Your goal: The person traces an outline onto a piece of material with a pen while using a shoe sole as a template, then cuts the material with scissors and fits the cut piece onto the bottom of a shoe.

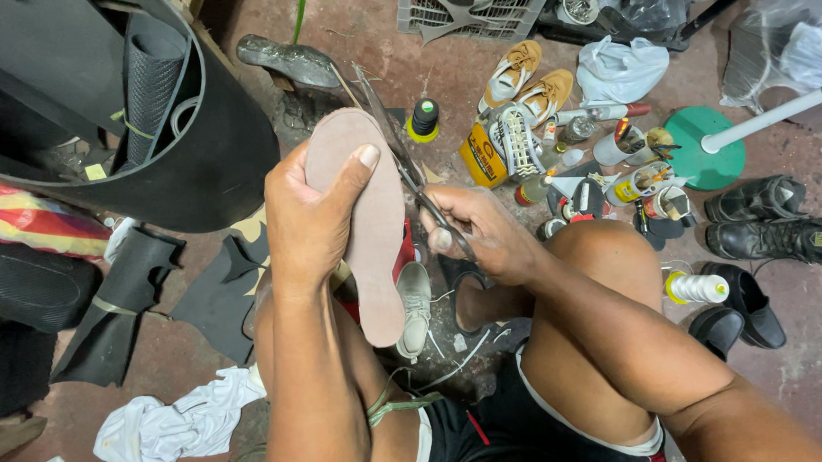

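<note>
Overhead, left hand (310, 218) gripped a pink insole (365, 224) upright; right hand (478, 232) was closed on scissors (402, 160) cutting along its right edge.

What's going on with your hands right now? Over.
Left hand gripping pink insole upright. Right hand on scissors, blades at insole's right edge. Nothing in the way. Over.

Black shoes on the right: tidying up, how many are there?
4. Two laced boots lie side by side at the far right; two low shoes sit below them near the thread spool. More may be hidden elsewhere.
</note>
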